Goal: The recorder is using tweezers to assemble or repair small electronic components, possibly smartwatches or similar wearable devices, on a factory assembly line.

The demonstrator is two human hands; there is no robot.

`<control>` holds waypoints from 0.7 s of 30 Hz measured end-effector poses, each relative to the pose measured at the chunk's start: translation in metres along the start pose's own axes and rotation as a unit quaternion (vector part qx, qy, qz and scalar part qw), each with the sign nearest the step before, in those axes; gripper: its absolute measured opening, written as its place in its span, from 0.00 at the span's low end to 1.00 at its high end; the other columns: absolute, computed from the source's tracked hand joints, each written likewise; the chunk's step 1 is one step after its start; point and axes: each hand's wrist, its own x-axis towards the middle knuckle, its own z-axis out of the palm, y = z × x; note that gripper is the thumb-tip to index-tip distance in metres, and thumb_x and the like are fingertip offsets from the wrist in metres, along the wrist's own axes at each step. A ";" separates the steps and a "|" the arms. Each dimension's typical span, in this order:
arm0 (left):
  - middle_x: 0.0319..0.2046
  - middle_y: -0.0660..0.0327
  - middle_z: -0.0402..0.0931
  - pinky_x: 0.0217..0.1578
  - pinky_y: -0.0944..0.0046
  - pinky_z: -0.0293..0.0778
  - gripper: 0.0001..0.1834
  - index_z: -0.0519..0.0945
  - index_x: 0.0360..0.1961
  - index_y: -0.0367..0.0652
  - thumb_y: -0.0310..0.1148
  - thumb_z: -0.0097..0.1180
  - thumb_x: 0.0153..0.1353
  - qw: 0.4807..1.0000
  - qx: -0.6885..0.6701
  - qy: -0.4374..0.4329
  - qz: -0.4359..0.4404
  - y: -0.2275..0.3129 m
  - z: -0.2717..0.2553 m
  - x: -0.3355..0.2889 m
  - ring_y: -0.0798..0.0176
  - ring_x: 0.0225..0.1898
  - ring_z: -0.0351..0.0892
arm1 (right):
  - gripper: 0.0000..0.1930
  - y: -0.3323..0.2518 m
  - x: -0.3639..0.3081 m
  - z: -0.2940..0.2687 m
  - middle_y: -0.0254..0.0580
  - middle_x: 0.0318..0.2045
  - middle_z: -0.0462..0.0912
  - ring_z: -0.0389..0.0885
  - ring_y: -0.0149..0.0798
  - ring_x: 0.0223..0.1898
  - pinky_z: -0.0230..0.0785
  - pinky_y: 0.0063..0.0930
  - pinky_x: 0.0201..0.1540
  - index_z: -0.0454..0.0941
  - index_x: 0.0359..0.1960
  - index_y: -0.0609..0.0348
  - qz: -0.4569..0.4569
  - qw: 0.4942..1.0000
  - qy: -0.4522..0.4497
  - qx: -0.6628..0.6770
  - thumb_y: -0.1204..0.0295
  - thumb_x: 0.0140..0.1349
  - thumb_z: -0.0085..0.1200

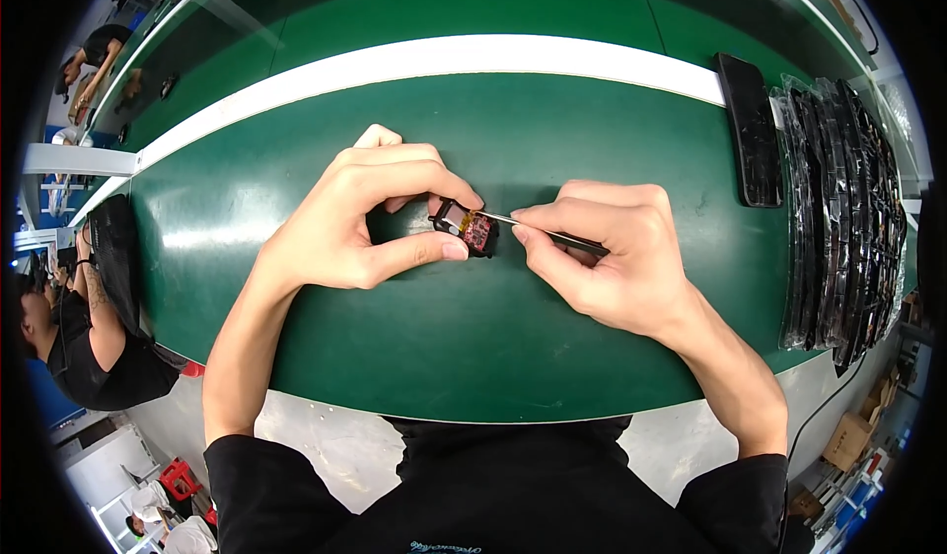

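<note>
Between the thumb and forefinger of my left hand is a small black device casing, gripped by its edges over the table. Its inside faces up and shows a reddish circuit board, a silvery part and a bit of yellow tape. My right hand is closed around a pair of slim dark tweezers, held like a pen. Their thin metal tip points left and reaches the upper edge of the casing beside my left fingertip. Whether the tip touches the board is too small to tell.
The green tabletop has a white raised bar along its far side. At the right lie a black phone-like slab and stacked clear plastic trays with dark parts. A co-worker sits at the left beside a black bag.
</note>
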 end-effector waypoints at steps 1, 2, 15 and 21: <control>0.34 0.66 0.87 0.43 0.63 0.62 0.22 0.94 0.48 0.45 0.38 0.83 0.52 1.000 0.001 0.000 0.000 0.001 0.000 0.001 0.66 0.30 0.69 | 0.04 0.000 0.000 -0.001 0.41 0.21 0.82 0.79 0.38 0.18 0.66 0.34 0.21 0.91 0.36 0.64 -0.007 1.000 -0.005 -0.013 0.82 0.59 0.70; 0.34 0.66 0.86 0.43 0.62 0.62 0.22 0.94 0.48 0.45 0.38 0.83 0.51 1.000 0.000 0.000 -0.001 0.003 -0.001 0.002 0.66 0.30 0.69 | 0.04 0.000 0.000 -0.002 0.41 0.21 0.82 0.79 0.38 0.18 0.67 0.34 0.21 0.91 0.36 0.64 -0.014 1.000 -0.009 -0.025 0.82 0.59 0.70; 0.28 0.65 0.78 0.46 0.55 0.63 0.28 0.92 0.48 0.44 0.36 0.84 0.41 0.998 0.052 0.033 0.020 0.005 0.014 0.012 0.57 0.31 0.74 | 0.08 0.007 -0.007 -0.011 0.46 0.36 0.88 0.86 0.36 0.29 0.78 0.32 0.32 0.87 0.51 0.63 0.015 0.996 0.078 0.030 0.78 0.74 0.68; 0.26 0.66 0.78 0.40 0.57 0.62 0.30 0.91 0.46 0.43 0.37 0.86 0.37 0.990 0.085 0.103 0.040 -0.013 0.023 -0.014 0.62 0.27 0.68 | 0.17 -0.001 -0.011 0.011 0.51 0.41 0.81 0.85 0.60 0.33 0.75 0.51 0.34 0.81 0.53 0.66 -0.023 0.999 -0.025 -0.005 0.69 0.70 0.70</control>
